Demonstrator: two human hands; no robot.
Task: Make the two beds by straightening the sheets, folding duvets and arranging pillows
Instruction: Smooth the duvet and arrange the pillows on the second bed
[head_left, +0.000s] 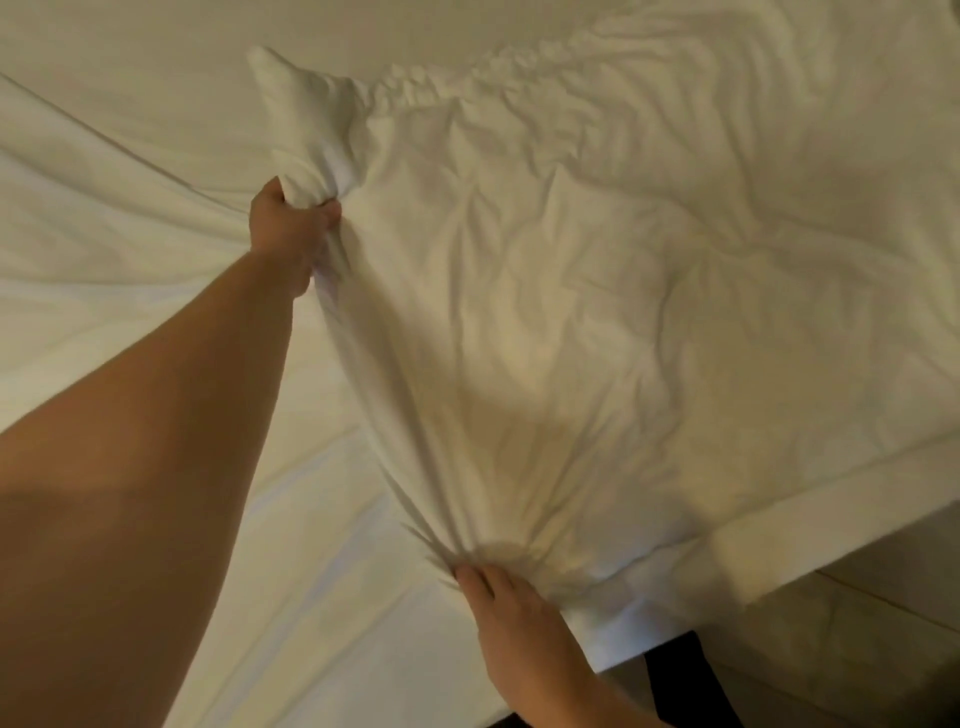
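L grip (291, 223) bunching 1 duvet (571, 312) edge | R grip (511, 618) pinching same duvet | 1 sheet (104, 291) under

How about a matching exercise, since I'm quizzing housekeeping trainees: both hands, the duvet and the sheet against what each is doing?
1 left hand
2 right hand
3 duvet
4 sheet

A lies spread out on the left
B grips the duvet's near edge
C grips a bunch of duvet farther away
D crumpled, stretched between two grips

Pairs: 1-C, 2-B, 3-D, 4-A
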